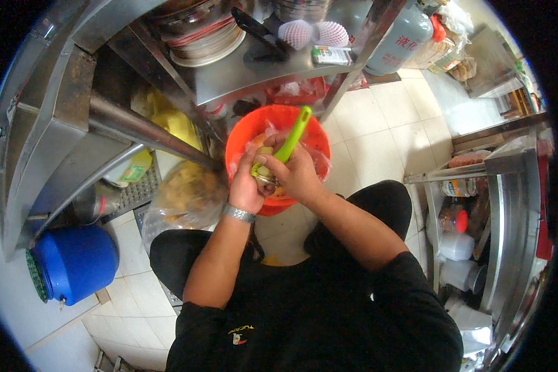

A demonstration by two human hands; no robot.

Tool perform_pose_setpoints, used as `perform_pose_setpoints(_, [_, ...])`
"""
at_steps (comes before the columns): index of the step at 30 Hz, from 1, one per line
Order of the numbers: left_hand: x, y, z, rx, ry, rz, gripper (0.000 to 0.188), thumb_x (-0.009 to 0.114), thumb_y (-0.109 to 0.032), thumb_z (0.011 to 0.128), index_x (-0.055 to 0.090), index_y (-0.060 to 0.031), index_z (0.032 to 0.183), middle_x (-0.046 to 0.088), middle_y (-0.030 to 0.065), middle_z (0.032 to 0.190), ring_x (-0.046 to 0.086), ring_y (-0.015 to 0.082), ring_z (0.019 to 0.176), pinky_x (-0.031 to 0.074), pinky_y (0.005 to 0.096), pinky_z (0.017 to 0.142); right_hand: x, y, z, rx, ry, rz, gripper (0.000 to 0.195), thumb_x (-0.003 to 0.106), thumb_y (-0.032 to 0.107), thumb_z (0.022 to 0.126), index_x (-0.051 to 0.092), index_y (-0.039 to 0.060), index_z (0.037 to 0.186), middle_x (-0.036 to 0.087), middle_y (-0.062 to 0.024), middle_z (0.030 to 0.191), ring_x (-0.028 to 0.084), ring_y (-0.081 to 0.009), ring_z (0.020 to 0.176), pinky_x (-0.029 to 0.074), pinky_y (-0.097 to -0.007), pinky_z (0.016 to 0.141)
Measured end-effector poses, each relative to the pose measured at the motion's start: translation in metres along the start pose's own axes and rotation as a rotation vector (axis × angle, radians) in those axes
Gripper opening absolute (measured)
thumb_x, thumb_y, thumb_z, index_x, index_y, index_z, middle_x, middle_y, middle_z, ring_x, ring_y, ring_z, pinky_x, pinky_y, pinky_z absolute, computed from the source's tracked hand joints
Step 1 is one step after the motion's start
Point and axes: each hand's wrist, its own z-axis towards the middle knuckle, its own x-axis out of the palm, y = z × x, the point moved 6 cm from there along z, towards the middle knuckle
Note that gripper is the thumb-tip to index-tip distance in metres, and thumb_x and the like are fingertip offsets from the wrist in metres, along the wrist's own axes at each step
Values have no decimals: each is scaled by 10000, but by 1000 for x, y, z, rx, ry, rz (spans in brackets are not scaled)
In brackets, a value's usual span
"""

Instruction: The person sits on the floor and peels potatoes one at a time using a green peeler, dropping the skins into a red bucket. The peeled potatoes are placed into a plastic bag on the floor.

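My right hand (pixel 301 172) grips a peeler (pixel 298 132) with a bright green handle that points up and away from me. Its head rests against a small pale-yellow piece of root or tuber (pixel 264 150), held in the fingers of my left hand (pixel 249 186). Fingers cover much of the piece, so its exact kind is unclear. Both hands are over an orange-red plastic bucket (pixel 236 135) between my knees. Thin clear plastic lines the bucket, and some orange-yellow contents show inside. A metal-banded watch (pixel 238 214) sits on my left wrist.
Left of the bucket stands a clear plastic bag (pixel 188 193) of yellow-brown pieces. A steel shelf (pixel 260 79) and its leg (pixel 348 69) rise beyond it. A blue barrel (pixel 81 262) lies farther left. Right, a steel rack (pixel 511 195) holds jars and containers. A gas cylinder (pixel 400 39) stands at the back.
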Motion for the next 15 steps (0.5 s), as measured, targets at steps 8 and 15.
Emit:
perform_pose_setpoints(8, [-16, 1, 4, 71, 298, -64, 336, 561, -270, 970, 570, -47, 1221, 650, 84, 1151, 629, 193, 1065, 494, 349, 966, -4, -34, 10, 453, -21, 678, 211, 665, 239, 970, 634, 31, 959, 664, -18, 875, 612, -71, 791, 501, -259, 675])
perform_pose_setpoints(15, [-33, -7, 7, -108, 175, 95, 404, 470, -449, 998, 594, -117, 1192, 668, 39, 965, 643, 188, 751, 506, 322, 597, -27, -45, 19, -33, 32, -409, 233, 708, 206, 895, 644, 41, 1047, 690, -107, 904, 675, -298, 793, 531, -363, 698])
